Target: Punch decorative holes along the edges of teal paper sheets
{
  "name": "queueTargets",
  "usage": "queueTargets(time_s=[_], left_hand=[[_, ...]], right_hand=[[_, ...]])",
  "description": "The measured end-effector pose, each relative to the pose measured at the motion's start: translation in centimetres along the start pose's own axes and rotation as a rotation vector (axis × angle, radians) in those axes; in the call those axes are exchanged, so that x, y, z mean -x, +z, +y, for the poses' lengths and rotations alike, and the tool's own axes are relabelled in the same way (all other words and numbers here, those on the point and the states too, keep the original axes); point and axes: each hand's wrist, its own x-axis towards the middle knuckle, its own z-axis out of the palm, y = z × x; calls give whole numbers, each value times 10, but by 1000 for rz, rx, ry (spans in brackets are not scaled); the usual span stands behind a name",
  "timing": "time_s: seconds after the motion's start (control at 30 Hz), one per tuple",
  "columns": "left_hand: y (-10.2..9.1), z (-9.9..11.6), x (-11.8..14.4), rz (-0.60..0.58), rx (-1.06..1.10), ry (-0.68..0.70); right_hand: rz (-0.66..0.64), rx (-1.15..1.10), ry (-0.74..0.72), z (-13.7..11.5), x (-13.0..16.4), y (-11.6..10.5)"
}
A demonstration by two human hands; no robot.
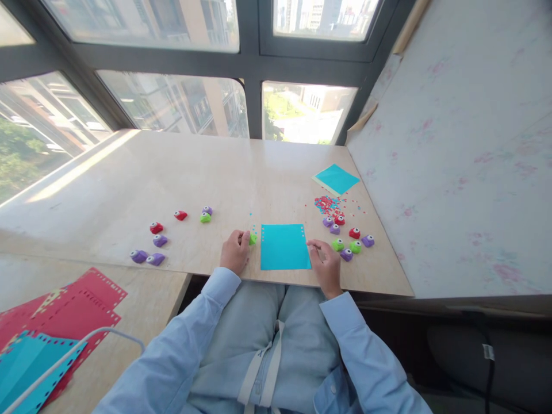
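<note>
A square sheet of blue paper (pixel 284 250) lies in front of me, with small holes along the upper parts of its left and right edges. Just left of it, my left hand (pixel 236 252) is closed around a small green hole punch (pixel 253 238), mostly covered by the fingers. A few blue paper dots lie beside that punch. My right hand (pixel 324 264) has its fingers curled in a pinch at the sheet's right edge. Close to the right hand sit several more punches, among them a green punch (pixel 337 244) and a purple punch (pixel 346 254).
Red and blue confetti (pixel 328 204) is heaped at the right, below a stack of blue paper (pixel 337 179). More punches, such as a red punch (pixel 156 227), stand at the left. Punched red sheets (pixel 97 293) and a white cable (pixel 107 330) are at lower left. A wall (pixel 452 144) borders the right.
</note>
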Motion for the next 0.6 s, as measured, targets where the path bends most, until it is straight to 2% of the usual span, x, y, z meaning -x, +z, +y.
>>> queueTargets(time_s=[0.17, 0.37, 0.47, 0.6], left_hand=[[5, 8, 14, -40, 262, -42], [17, 29, 34, -98, 440, -70], [23, 36, 41, -134, 509, -70], [27, 38, 46, -185, 595, -122]], right_hand=[[-54, -71, 61, -28, 17, 11], [-232, -135, -35, -71, 16, 32], [-278, -75, -86, -80, 10, 38], [-253, 8, -128, -78, 5, 39]])
